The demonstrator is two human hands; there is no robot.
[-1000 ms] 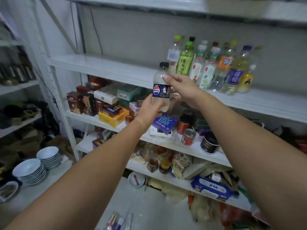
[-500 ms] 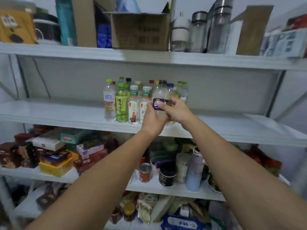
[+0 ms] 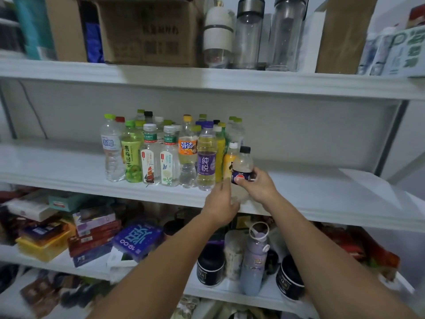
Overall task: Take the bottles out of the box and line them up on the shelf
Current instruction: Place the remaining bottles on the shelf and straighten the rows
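The right hand (image 3: 257,186) has fingers and thumb curled round the dark label of a small black-capped bottle (image 3: 243,165). It holds the bottle upright at the right end of the row of bottles (image 3: 161,157), low over the middle shelf (image 3: 322,187). Whether its base has landed I cannot tell, the lower part being blurred. The left hand (image 3: 220,204) is beside it with fingers fairly straight, gripping nothing that shows.

The risk, I judge, is a knock: the yellow bottle (image 3: 229,163) stands just to the left, and a sideways nudge could tip it into its packed neighbours. The held bottle is also near the shelf's front edge, so a careless release might send it off. To the right the shelf lies bare — ample room — and the upper shelf (image 3: 207,81) is well above the caps.
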